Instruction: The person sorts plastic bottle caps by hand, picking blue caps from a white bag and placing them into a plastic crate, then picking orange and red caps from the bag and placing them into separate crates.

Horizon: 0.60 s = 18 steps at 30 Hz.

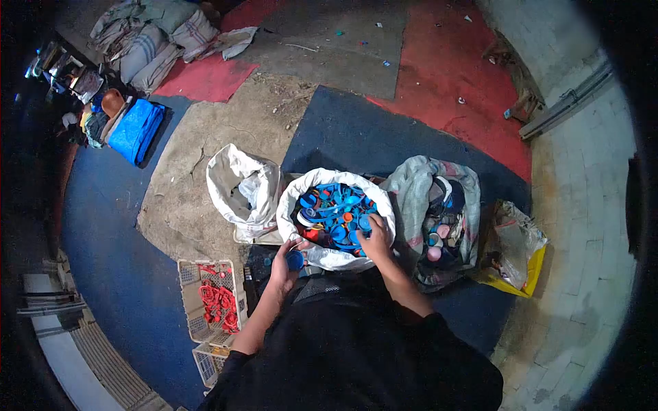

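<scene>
A white sack with a rolled rim stands in front of me, filled with mostly blue plastic caps and a few red and orange ones. My left hand is at the sack's near left rim, its fingers closed around a blue plastic cap. Over the right side of the same sack reaches my right hand. Its thumb and fingers are apart, close above the caps, and I see nothing held between them.
Left of the sack stands another white sack with clear plastic inside. A grey woven sack of mixed caps and a yellow bag are on the right. Red pieces lie in a crate at lower left. A wall runs along the right.
</scene>
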Each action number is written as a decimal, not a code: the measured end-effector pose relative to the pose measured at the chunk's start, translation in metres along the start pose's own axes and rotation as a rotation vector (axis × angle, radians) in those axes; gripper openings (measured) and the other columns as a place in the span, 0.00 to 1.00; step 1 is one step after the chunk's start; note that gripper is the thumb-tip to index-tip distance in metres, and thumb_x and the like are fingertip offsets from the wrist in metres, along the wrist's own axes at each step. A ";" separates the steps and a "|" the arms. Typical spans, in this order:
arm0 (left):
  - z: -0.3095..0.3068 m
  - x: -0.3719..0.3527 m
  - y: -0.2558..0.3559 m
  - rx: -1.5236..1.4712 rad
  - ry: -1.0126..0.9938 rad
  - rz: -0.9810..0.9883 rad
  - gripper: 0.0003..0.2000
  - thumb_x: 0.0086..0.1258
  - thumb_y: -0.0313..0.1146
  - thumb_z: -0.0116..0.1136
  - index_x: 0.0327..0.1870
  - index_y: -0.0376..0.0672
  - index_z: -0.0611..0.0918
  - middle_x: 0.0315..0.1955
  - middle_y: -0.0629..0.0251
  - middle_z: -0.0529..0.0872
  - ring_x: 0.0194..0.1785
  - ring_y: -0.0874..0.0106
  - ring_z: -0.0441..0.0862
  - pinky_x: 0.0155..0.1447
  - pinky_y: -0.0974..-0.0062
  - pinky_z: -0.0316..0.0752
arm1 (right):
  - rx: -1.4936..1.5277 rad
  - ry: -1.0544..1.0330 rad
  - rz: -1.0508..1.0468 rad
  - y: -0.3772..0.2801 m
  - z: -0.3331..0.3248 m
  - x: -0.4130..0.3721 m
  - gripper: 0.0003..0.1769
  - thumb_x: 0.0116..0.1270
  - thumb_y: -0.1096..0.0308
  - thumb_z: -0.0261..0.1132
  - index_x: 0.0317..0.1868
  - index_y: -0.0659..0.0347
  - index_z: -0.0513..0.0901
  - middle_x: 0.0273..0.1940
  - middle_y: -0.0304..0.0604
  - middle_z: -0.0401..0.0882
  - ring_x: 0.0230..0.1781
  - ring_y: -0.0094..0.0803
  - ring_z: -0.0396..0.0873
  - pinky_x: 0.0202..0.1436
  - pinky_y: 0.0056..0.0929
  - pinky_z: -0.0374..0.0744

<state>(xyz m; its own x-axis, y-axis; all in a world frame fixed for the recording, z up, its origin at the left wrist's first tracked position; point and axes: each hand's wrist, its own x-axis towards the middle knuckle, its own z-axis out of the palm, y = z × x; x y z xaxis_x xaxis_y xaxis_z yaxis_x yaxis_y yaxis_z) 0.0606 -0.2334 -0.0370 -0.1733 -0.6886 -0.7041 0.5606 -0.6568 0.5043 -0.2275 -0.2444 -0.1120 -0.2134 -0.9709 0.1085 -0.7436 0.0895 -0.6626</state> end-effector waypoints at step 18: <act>0.058 0.027 -0.007 0.007 -0.247 -0.061 0.17 0.80 0.45 0.47 0.54 0.42 0.77 0.44 0.63 0.87 0.42 0.71 0.83 0.46 0.72 0.79 | 1.747 -0.429 0.765 -0.027 -0.028 -0.022 0.28 0.75 0.49 0.61 0.64 0.63 0.77 0.57 0.52 0.84 0.58 0.43 0.82 0.62 0.40 0.78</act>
<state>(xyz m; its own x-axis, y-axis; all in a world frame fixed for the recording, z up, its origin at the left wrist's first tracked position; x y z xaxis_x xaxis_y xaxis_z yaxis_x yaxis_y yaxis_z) 0.0051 -0.2649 -0.0303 -0.3999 -0.7010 -0.5905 0.5371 -0.7012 0.4687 -0.2208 -0.2191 -0.0756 0.2102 -0.8457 -0.4906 0.8144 0.4291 -0.3907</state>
